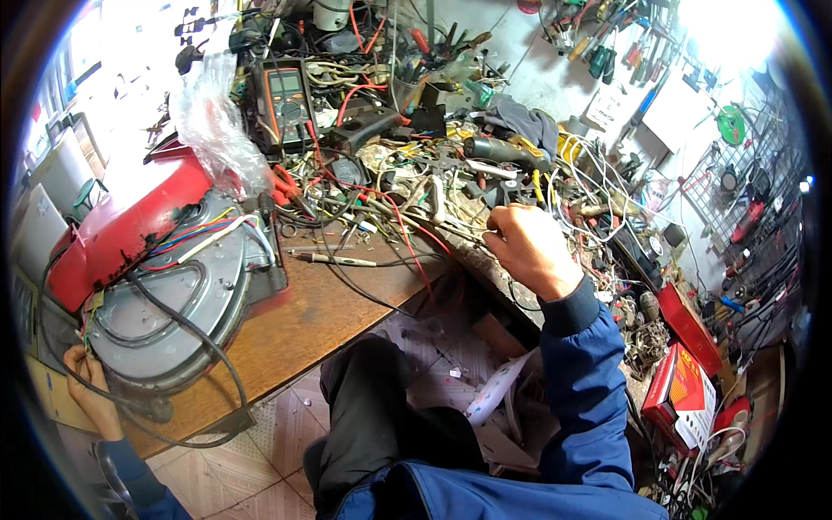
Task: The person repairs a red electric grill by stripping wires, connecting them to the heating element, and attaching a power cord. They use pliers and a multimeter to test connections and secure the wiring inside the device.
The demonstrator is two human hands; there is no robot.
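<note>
My left hand [90, 387] is at the left edge of the wooden table, its fingers closed around the thin wires at the end of a dark cable [227, 368]. Beside it lies an opened appliance with a grey rounded base [152, 316] and a red housing [130, 227]. Blue, red, yellow and white wires [195, 238] run across the base. Over the cluttered bench to the right, my right hand [537, 250] has its fingers drawn together. Whatever those fingers may hold is too small to make out. Loose wires and small parts lie just beyond them.
An orange-edged multimeter [286, 97] stands at the back, near clear plastic wrap [217, 130]. A soldering iron [338, 260] lies on the table [295, 321]. Behind are a black flashlight [503, 152] and red-handled pliers [286, 189]. A red box [680, 394] sits at the right.
</note>
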